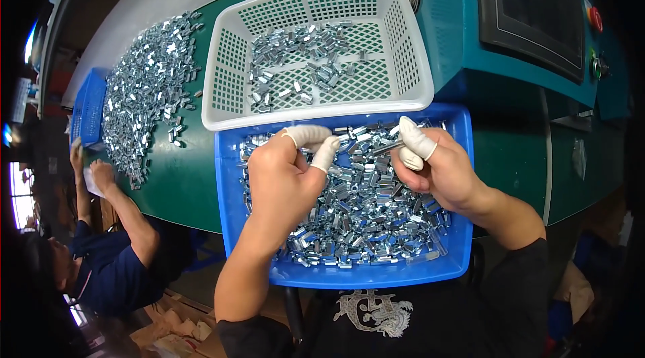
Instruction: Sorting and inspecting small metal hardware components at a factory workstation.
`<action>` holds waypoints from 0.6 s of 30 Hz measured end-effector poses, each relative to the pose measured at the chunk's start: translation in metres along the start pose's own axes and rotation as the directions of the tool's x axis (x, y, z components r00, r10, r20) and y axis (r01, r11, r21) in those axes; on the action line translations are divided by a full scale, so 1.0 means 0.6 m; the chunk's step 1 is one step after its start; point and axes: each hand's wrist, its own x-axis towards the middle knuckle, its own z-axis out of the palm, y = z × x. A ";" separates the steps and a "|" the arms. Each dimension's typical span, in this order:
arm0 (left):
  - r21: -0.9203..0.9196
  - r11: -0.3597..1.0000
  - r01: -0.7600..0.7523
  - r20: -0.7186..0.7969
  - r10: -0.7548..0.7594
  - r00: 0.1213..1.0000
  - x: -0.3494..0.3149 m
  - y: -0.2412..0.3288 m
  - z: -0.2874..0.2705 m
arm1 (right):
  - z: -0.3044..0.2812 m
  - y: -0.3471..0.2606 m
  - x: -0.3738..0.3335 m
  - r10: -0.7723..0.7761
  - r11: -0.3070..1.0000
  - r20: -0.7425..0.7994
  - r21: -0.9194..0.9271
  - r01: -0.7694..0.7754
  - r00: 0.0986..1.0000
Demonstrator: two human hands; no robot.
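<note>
Over a blue tray point(349, 277) full of shiny hexagonal metal spacers point(363, 223), I hold both hands up. White finger cots cover the thumb and forefinger of my left hand point(285, 170). Those two fingers are closed together at the tips, and whatever they hold is hidden. My right hand point(440, 163), also with white cots, is closed on a slim metal rod point(386, 149) that points left toward my other hand. A white perforated basket point(316, 119) stands just beyond the tray, with a looser scatter of the same spacers point(302, 45) inside.
A large heap of spacers point(151, 82) lies on the green table point(191, 183) at left, beside a small blue basket point(87, 112). A co-worker point(114, 250) reaches toward that heap. At right stands a teal machine point(517, 96) with a dark screen point(534, 8) and red button point(595, 19).
</note>
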 end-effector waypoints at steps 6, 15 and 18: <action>0.221 0.975 -0.016 -0.026 0.022 0.999 0.000 -0.041 0.018 | 0.006 0.000 -0.004 -0.010 0.999 0.002 -0.037 0.010 1.000; 0.458 0.875 -0.156 0.159 0.092 0.983 -0.005 -0.038 0.034 | 0.006 -0.001 -0.011 -0.019 0.999 0.024 -0.034 0.020 1.000; 0.373 0.925 -0.073 0.183 0.004 0.983 -0.004 -0.036 0.030 | 0.007 0.004 -0.012 -0.035 0.999 0.032 -0.041 0.036 0.999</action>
